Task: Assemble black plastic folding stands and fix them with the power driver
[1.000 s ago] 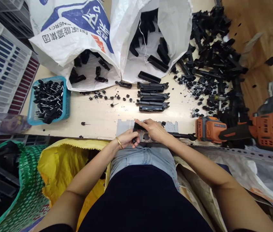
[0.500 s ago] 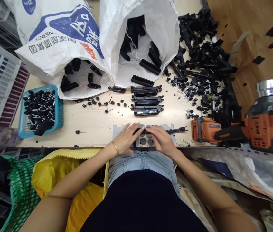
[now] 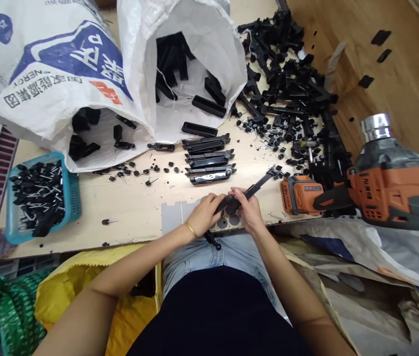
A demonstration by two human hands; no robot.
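My left hand point(image 3: 202, 216) and my right hand point(image 3: 247, 208) both grip one long black plastic part point(image 3: 256, 187) above a grey perforated plate point(image 3: 172, 215) at the table's near edge. The part runs diagonally: its far end points up and right toward the drill battery, and its near end point(image 3: 215, 243) sticks out below my left hand over my lap. Three assembled black parts point(image 3: 209, 159) lie in a row just beyond my hands.
An orange cordless drill point(image 3: 376, 190) lies at the right. A heap of black parts point(image 3: 294, 99) covers the far right. Two white sacks point(image 3: 120, 74) hold more parts. A blue basket point(image 3: 41, 200) of black-capped screws stands left. Yellow point(image 3: 83, 291) and green bags sit below.
The long black part lay flat across the grey plate; both hands have lifted and turned it to a diagonal. The view has also shifted, so the table appears further left.
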